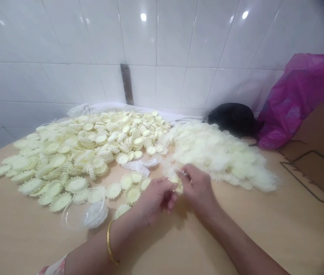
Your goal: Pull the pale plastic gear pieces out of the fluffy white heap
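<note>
Both my hands meet at the middle of the table, around a pale yellow scalloped disc (179, 188) with whitish, sheer material behind it. My right hand (199, 187) pinches this piece at its upper edge, thumb against forefinger. The thumb and forefinger of my left hand (157, 198) are closed at the disc's left side, the other fingers curled. Exactly what each fingertip grips is partly hidden and blurred. Several loose pale yellow scalloped discs (133, 194) lie just left of my left hand. A clear round plastic tub (95, 215) stands near my left forearm.
A large heap of pale yellow scalloped discs (101, 139) covers the left and back of the table. To the right lies a pile of whitish sheer pieces (219, 152). Behind are a black rounded object (233, 117), a magenta bag (296, 99) and a tiled wall (170, 88).
</note>
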`<action>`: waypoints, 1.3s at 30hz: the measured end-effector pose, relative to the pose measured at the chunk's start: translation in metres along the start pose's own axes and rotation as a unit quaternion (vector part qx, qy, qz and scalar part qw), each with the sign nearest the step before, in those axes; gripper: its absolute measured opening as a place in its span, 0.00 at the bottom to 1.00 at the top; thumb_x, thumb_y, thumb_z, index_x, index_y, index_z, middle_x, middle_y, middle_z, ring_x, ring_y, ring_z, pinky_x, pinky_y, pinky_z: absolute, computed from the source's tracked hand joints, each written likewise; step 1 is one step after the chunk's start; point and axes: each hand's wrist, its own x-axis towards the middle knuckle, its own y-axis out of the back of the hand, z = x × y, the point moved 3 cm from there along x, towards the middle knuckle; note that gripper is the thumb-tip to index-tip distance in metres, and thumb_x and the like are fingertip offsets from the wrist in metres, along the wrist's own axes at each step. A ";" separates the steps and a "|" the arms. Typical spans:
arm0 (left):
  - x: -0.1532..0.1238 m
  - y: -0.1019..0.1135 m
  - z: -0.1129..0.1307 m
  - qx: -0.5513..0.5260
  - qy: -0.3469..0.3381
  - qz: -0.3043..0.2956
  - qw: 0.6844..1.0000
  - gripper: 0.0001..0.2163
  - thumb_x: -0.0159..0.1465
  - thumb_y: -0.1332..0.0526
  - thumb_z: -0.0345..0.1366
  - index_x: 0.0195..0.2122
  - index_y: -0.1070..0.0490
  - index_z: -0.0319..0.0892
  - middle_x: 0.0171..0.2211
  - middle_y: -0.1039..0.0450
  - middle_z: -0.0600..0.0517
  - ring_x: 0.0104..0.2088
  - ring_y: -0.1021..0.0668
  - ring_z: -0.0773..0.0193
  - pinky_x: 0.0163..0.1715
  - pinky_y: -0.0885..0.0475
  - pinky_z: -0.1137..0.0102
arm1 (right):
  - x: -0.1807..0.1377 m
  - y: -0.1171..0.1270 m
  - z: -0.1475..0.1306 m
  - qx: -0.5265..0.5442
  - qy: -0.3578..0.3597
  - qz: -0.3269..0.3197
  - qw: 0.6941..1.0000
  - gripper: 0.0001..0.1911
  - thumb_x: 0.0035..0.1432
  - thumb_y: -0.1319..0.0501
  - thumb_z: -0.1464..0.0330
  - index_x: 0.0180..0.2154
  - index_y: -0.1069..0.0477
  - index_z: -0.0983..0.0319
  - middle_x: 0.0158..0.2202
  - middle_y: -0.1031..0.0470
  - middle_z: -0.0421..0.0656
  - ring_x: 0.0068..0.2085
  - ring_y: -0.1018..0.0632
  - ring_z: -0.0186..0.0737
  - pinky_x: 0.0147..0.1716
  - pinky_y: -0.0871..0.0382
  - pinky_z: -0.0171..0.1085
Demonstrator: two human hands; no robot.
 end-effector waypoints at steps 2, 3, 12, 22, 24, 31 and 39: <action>0.000 -0.001 0.001 -0.006 0.007 -0.004 1.000 0.09 0.51 0.41 0.34 0.17 0.38 0.38 0.11 0.37 0.56 0.10 0.40 0.75 0.10 0.47 0.77 | 0.001 0.000 -0.001 -0.012 0.012 0.006 1.000 0.12 0.57 0.49 0.68 0.22 0.43 0.60 0.19 0.40 0.37 0.22 0.38 0.34 0.23 0.45 0.33; 0.000 -0.001 0.002 -0.009 0.012 -0.008 1.000 0.09 0.51 0.42 0.34 0.16 0.38 0.38 0.11 0.38 0.56 0.09 0.40 0.75 0.09 0.48 0.77 | 0.001 0.000 -0.002 -0.017 0.018 0.010 1.000 0.12 0.57 0.49 0.68 0.22 0.42 0.60 0.20 0.40 0.37 0.22 0.38 0.34 0.23 0.44 0.33; -0.009 -0.006 0.006 -0.007 0.019 -0.110 0.994 0.08 0.49 0.41 0.32 0.15 0.36 0.38 0.09 0.39 0.55 0.08 0.39 0.74 0.08 0.48 0.77 | 0.010 0.010 0.006 -0.050 0.021 0.046 0.997 0.11 0.58 0.49 0.69 0.23 0.41 0.59 0.20 0.38 0.39 0.22 0.37 0.35 0.22 0.46 0.34; 0.006 0.005 -0.002 0.034 -0.030 -0.051 0.998 0.06 0.51 0.37 0.34 0.24 0.34 0.38 0.18 0.32 0.53 0.15 0.31 0.73 0.16 0.37 0.77 | 0.023 0.017 0.030 -0.169 0.092 0.075 0.979 0.13 0.54 0.48 0.72 0.42 0.33 0.64 0.36 0.31 0.49 0.36 0.29 0.46 0.35 0.37 0.41; 0.008 0.007 -0.002 0.062 -0.034 -0.043 0.997 0.08 0.51 0.37 0.35 0.23 0.36 0.38 0.18 0.33 0.54 0.15 0.32 0.73 0.16 0.39 0.76 | 0.020 0.012 0.031 -0.212 0.101 0.061 0.970 0.15 0.54 0.47 0.72 0.44 0.34 0.64 0.40 0.32 0.51 0.40 0.30 0.49 0.36 0.38 0.43; 0.009 0.013 -0.003 0.104 -0.088 0.001 0.991 0.11 0.55 0.41 0.39 0.21 0.39 0.40 0.16 0.37 0.56 0.15 0.36 0.74 0.17 0.43 0.76 | 0.016 0.019 0.037 -0.162 0.062 0.090 0.981 0.09 0.57 0.49 0.69 0.27 0.33 0.61 0.25 0.30 0.43 0.30 0.30 0.42 0.30 0.39 0.38; 0.009 0.016 -0.002 0.091 -0.091 0.038 0.991 0.15 0.56 0.42 0.44 0.21 0.41 0.41 0.14 0.40 0.58 0.13 0.38 0.74 0.17 0.44 0.75 | 0.017 0.011 0.045 -0.135 0.001 0.066 0.989 0.24 0.50 0.40 0.58 0.47 0.36 0.63 0.44 0.32 0.50 0.38 0.28 0.46 0.36 0.35 0.43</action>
